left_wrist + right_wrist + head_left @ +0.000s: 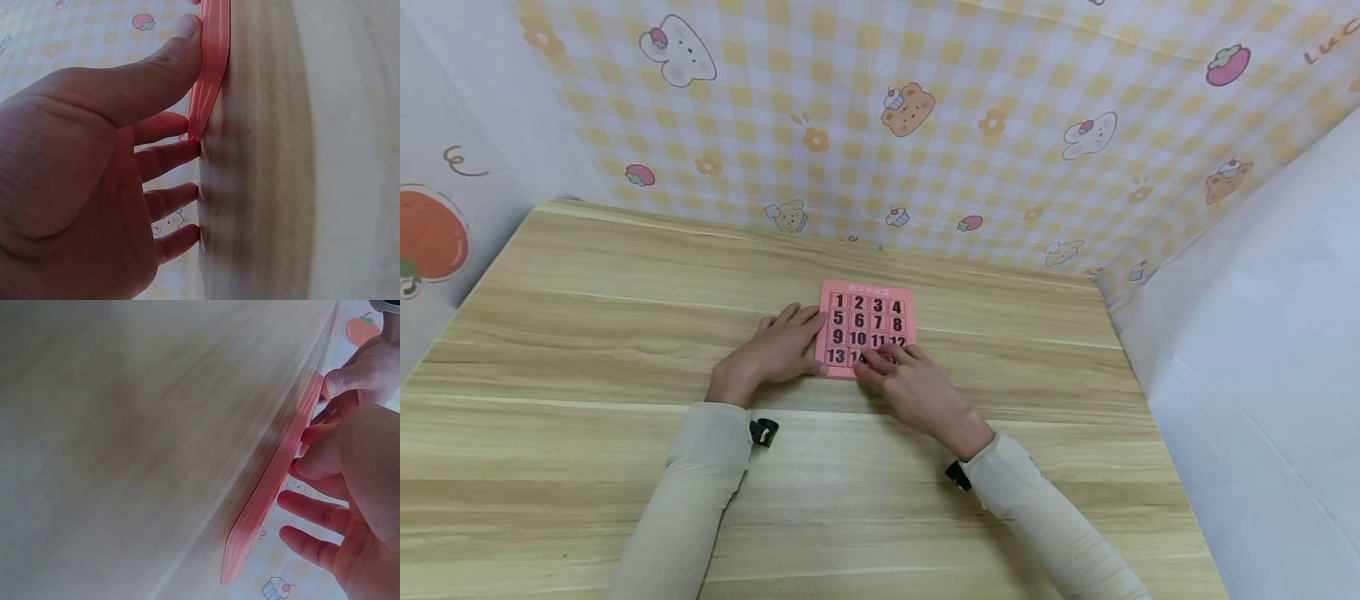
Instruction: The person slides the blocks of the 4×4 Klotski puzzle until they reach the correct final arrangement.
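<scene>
A pink number slide puzzle (876, 322) lies flat on the wooden table. Black numbers run in order over the tiles visible in its upper rows; fingers cover part of the bottom row. At the puzzle's near left corner, my left hand (781, 346) holds the frame, thumb (186, 28) against the near edge and index finger along the left side. Its other fingers rest spread on the table. My right hand (913, 387) reaches over the near right part, thumb and index fingertips touching the bottom-row tiles. Its two outer fingers (309, 509) extend loosely, apart from the tiles.
The wooden table (587, 467) extends around the puzzle. A yellow checked cloth (850, 117) with cartoon prints hangs behind the far edge. White panels (1262, 317) stand at both sides. A dark strap piece (764, 432) shows at the left wrist.
</scene>
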`<state>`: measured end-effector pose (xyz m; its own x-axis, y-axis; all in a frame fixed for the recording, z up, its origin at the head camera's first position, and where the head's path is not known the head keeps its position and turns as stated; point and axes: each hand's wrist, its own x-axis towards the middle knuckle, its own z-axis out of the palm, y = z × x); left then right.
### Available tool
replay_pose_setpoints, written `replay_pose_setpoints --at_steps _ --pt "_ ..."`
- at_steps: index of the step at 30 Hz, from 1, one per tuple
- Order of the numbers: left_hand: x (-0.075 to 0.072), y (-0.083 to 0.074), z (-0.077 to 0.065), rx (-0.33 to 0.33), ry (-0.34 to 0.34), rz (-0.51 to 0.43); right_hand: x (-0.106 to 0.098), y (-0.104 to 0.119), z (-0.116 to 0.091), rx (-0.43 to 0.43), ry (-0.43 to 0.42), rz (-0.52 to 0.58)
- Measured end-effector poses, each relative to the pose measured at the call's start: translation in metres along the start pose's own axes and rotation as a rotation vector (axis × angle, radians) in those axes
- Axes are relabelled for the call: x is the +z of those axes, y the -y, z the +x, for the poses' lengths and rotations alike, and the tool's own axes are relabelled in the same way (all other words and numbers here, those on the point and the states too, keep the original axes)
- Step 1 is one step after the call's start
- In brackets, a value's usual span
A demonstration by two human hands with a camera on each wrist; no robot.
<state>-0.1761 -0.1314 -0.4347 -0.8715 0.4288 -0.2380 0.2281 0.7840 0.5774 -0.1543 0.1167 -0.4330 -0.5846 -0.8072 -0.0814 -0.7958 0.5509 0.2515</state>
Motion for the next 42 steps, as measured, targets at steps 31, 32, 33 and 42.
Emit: replay_pose_setpoints --at_steps 31,32,33,42 --pt "0.001 0.001 0.001 0.005 -0.012 0.015 0.002 -0.015 -0.014 0.026 -0.002 0.023" --pt "0.001 0.001 0.001 0.008 -0.014 0.018 0.002 -0.016 -0.016 0.028 -0.001 0.019" --pt "0.001 0.001 0.001 0.008 -0.014 0.017 0.003 -0.018 -0.018 0.029 -0.003 0.018" --pt "0.002 0.000 0.001 0.010 -0.011 0.018 0.009 -0.026 -0.030 0.031 -0.042 0.038"
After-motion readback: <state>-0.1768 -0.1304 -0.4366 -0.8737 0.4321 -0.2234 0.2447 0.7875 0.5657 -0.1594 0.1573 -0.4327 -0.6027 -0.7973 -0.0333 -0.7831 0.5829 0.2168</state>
